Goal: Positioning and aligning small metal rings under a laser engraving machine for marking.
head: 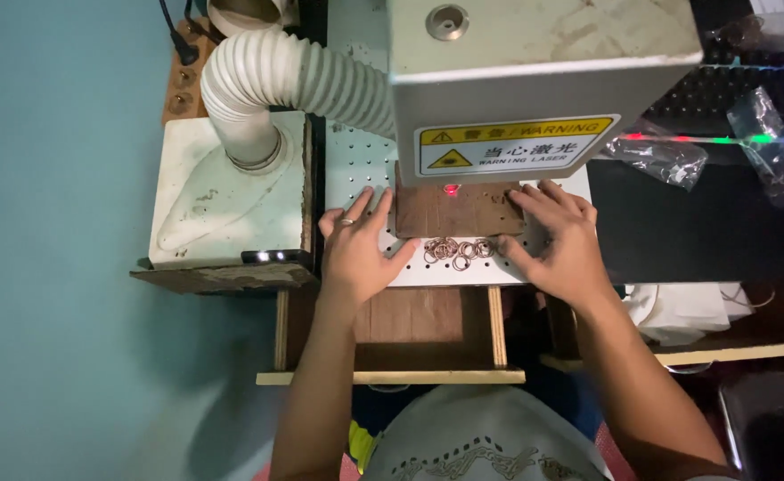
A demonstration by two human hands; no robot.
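A: What are the two hands doing?

B: Both lie flat, with fingers spread and nothing grasped. The left hand [356, 245] rests on the white plate [356, 165] with small holes, and its fingertips reach the left edge of the brown wooden board [459, 212]. There is a ring on one finger. The right hand [557, 240] presses on the right end of the same board, the fingers pointing far and a little left.

A: Where is the board exactly?

B: It lies on the white plate, between the two hands, just under the big grey machine head [534, 80]. A small red light dot [451, 189] shines on the far edge of the board.

A: And what is near the hands?

B: A small heap of thin copper-coloured rings [456, 249] lies on the plate, just on the near side of the board, between the two thumbs. I cannot tell if a thumb touches them.

A: What more is around?

B: On the left, a white ribbed hose [276, 80] bends down into a white box [223, 191]. On the machine head there is a yellow and white warning label [512, 144]. Far right, some clear plastic bags [668, 156] lie on a dark surface, beside a strip of coloured lights. Near the person, under the plate, a wooden frame [392, 377] is seen.
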